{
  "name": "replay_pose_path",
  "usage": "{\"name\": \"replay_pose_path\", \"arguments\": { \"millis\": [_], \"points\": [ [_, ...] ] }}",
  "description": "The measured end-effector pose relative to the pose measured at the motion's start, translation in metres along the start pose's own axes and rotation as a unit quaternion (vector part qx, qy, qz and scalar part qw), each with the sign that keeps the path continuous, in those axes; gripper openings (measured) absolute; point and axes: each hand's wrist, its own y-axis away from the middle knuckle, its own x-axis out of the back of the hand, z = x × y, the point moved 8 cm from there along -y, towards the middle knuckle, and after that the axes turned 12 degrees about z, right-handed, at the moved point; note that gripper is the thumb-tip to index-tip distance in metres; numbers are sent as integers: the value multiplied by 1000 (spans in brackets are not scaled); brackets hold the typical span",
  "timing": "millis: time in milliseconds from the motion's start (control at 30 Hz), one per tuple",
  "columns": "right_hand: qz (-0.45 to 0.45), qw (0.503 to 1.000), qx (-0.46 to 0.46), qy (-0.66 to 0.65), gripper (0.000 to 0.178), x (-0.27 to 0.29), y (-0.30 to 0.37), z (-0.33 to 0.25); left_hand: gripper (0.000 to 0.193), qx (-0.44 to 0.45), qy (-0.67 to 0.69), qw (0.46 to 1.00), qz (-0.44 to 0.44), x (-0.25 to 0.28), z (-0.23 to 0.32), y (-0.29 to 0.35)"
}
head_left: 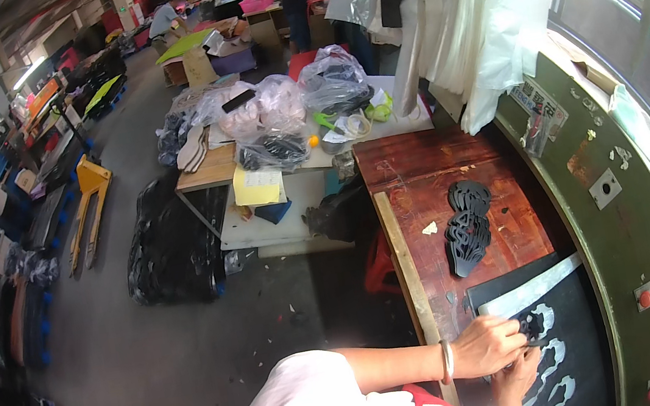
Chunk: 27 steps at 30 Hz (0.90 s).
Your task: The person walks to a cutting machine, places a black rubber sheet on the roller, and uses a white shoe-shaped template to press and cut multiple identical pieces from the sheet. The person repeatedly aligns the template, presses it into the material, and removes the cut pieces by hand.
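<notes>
My left hand (491,345), with a bangle at the wrist, reaches over a black sheet (576,307) with rows of cut-out shapes. Its fingers are closed on a small black cut-out piece (532,326) with openwork. Just below, my right hand (516,378) has its fingers bent together close to the same piece; whether it grips anything is hidden. Pale cut-out gaps show in the sheet beside both hands. A white strip (533,288) lies across the sheet's far end. Farther up the red-brown wooden table (413,162) lie overlapping piles of black openwork cut pieces (469,239).
A green machine body (607,242) with red buttons borders the table on the right. White plastic sheets (456,9) hang above its far end. Beyond stands a table with plastic bags (266,109). A yellow pallet jack (90,199) stands at left; two people work farther back.
</notes>
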Motion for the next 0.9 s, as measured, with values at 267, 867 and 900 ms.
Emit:
{"name": "replay_pose_path", "arguments": {
  "millis": [267, 867, 900],
  "points": [
    [57, 993, -87, -57, 21, 64, 45, 28, 24, -177, -34, 956, 231, 92, -12, -64],
    [111, 922, -363, 75, 8, 147, 120, 60, 41, -190, -73, 975, 91, 43, -221, -153],
    [109, 921, -366, 82, 8, 149, 124, 61, 45, -238, -89, 966, 42, 23, -219, -129]
  ]
}}
